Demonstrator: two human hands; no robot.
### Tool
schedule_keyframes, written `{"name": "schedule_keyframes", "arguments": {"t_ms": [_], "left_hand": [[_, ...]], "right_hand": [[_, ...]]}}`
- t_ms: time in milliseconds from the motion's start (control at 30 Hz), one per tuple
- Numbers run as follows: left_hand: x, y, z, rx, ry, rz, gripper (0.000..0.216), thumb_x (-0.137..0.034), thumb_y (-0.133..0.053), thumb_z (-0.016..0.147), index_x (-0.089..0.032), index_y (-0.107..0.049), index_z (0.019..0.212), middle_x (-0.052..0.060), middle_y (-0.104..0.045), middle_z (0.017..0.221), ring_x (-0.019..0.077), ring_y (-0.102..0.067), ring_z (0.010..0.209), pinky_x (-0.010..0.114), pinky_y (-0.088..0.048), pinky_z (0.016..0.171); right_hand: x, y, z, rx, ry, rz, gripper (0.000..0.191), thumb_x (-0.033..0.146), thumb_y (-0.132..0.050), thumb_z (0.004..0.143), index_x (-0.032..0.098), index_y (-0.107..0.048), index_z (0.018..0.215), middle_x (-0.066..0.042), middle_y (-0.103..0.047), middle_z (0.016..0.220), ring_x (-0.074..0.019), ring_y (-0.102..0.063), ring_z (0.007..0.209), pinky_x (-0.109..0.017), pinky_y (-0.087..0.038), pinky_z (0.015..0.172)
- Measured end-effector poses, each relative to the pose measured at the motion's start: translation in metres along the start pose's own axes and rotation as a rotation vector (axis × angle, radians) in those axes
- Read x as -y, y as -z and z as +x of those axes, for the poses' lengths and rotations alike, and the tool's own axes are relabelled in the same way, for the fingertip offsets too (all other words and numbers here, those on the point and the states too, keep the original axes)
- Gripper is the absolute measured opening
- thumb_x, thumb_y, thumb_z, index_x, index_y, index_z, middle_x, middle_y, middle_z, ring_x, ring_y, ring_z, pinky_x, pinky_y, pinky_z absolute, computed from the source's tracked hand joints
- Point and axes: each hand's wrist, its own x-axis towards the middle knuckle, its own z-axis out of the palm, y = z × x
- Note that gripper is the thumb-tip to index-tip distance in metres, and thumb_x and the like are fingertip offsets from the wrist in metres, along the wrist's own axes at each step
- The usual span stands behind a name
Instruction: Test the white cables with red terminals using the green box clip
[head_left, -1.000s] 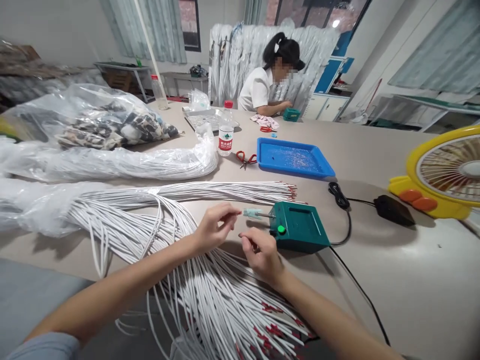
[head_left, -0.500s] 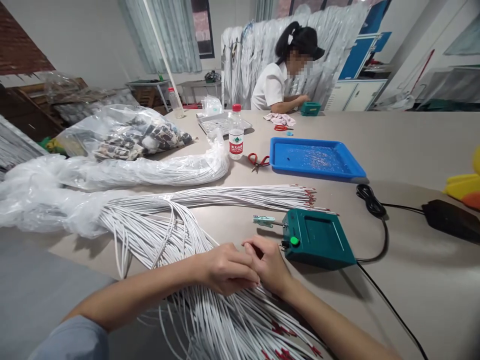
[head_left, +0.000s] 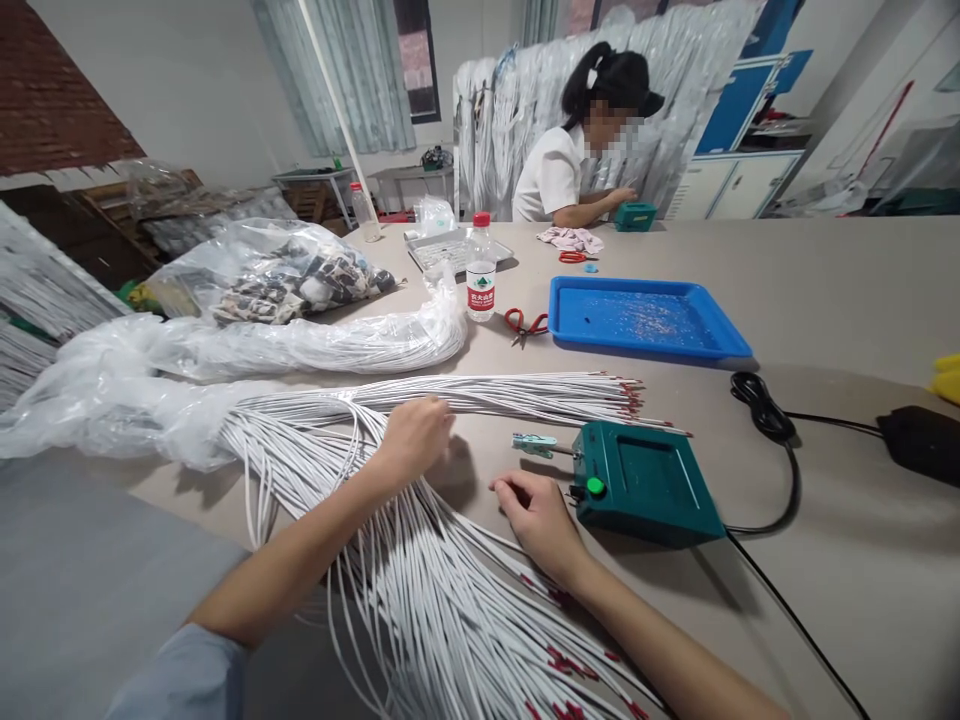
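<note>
My left hand [head_left: 415, 432] is closed, its fingers curled away from me, above the edge of the white cables [head_left: 450, 590]. Whatever its fingers hold, if anything, is hidden. Lower and to the right, my right hand [head_left: 538, 515] is closed too, thumb against the curled fingers. I cannot make out anything in it. Close beside it stands a dark green box [head_left: 649, 485] with a bright green button and a pale clothespin [head_left: 534, 443] on a rod. Many of the cables have red ends and fan out under my forearms. A straighter cable bundle [head_left: 495, 393] lies behind my left hand.
A blue tray [head_left: 652, 348] with small scraps, red-handled scissors [head_left: 523, 328] and a red-capped bottle [head_left: 481, 275] stand farther back. Plastic-wrapped cables [head_left: 337, 345] lie left. A black cord [head_left: 761, 410] runs right. Across the table a person [head_left: 555, 175] handles another green box [head_left: 634, 217].
My left hand has moved up and left, away from my right hand, to near the straighter bundle. My right hand has stayed almost in place. The view has shifted slightly.
</note>
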Motion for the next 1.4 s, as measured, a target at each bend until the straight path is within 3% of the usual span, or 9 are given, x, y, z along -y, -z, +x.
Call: {"name": "schedule_keyframes", "arguments": {"t_ms": [167,367,600,833,1000,1133,1233,1400], "left_hand": [[0.026,-0.009,0.015,0.092,0.088,0.121,0.021,-0.003,-0.043,0.077,-0.01,-0.061,0.069,0.012,-0.062,0.07,0.0219,-0.059,0.066,0.029,-0.038,0.059],[0.021,-0.014,0.014,0.123,0.058,0.163,0.024,0.002,-0.039,0.076,-0.012,-0.059,0.076,0.01,-0.061,0.08,0.0193,-0.058,0.072,0.027,-0.038,0.064],[0.012,-0.014,0.012,0.101,0.015,0.144,0.028,0.004,-0.038,0.074,-0.011,-0.057,0.087,0.013,-0.058,0.093,0.0227,-0.055,0.088,0.03,-0.039,0.072],[0.011,-0.017,0.011,0.08,-0.012,0.034,0.025,-0.004,-0.04,0.082,-0.015,-0.055,0.099,0.009,-0.062,0.09,0.0207,-0.057,0.083,0.029,-0.039,0.073],[0.012,-0.019,0.014,0.015,-0.014,-0.081,0.017,-0.014,-0.041,0.086,-0.015,-0.057,0.083,0.009,-0.059,0.089,0.02,-0.055,0.085,0.029,-0.039,0.075],[0.006,-0.013,0.011,-0.043,-0.019,-0.211,0.024,-0.031,-0.04,0.091,-0.016,-0.052,0.076,0.001,-0.056,0.072,0.0139,-0.051,0.064,0.023,-0.037,0.06],[0.0,-0.009,0.004,-0.154,-0.045,-0.46,0.031,-0.036,-0.04,0.091,-0.016,-0.049,0.069,-0.002,-0.048,0.057,0.0107,-0.043,0.052,0.022,-0.033,0.054],[-0.013,-0.004,-0.014,-0.257,-0.259,-0.712,0.031,-0.035,-0.047,0.088,-0.015,-0.057,0.067,0.001,-0.052,0.056,0.0099,-0.042,0.05,0.022,-0.033,0.051]], "right_hand": [[0.0,-0.001,-0.001,0.002,-0.001,-0.005,0.024,0.024,-0.045,0.088,0.016,-0.061,0.072,0.001,-0.055,0.061,-0.0126,-0.05,0.058,-0.023,-0.035,0.056],[0.001,-0.001,-0.003,-0.007,0.015,-0.027,0.024,0.022,-0.046,0.087,0.016,-0.058,0.067,0.002,-0.053,0.059,-0.0116,-0.048,0.057,-0.022,-0.032,0.054],[0.002,-0.001,-0.003,-0.002,0.006,-0.06,0.022,0.022,-0.046,0.086,0.016,-0.061,0.071,0.001,-0.058,0.062,-0.0121,-0.05,0.058,-0.022,-0.033,0.056],[0.001,-0.002,-0.004,-0.002,0.02,-0.098,0.022,0.022,-0.047,0.086,0.016,-0.064,0.073,-0.001,-0.063,0.066,-0.0132,-0.054,0.061,-0.022,-0.036,0.06],[0.003,-0.001,-0.005,-0.007,0.02,-0.088,0.021,0.02,-0.048,0.085,0.017,-0.064,0.072,-0.001,-0.064,0.066,-0.0131,-0.053,0.061,-0.022,-0.036,0.06],[0.004,-0.001,-0.005,-0.007,0.029,-0.108,0.023,0.021,-0.048,0.085,0.017,-0.063,0.069,-0.001,-0.061,0.063,-0.0128,-0.052,0.059,-0.021,-0.036,0.058],[0.005,0.0,-0.005,-0.011,0.029,-0.127,0.023,0.021,-0.047,0.085,0.017,-0.062,0.068,0.0,-0.059,0.062,-0.0122,-0.05,0.058,-0.021,-0.035,0.057],[0.003,0.0,-0.006,0.004,0.02,-0.12,0.02,0.018,-0.048,0.083,0.018,-0.062,0.069,0.001,-0.061,0.064,-0.0125,-0.051,0.06,-0.021,-0.034,0.057]]}}
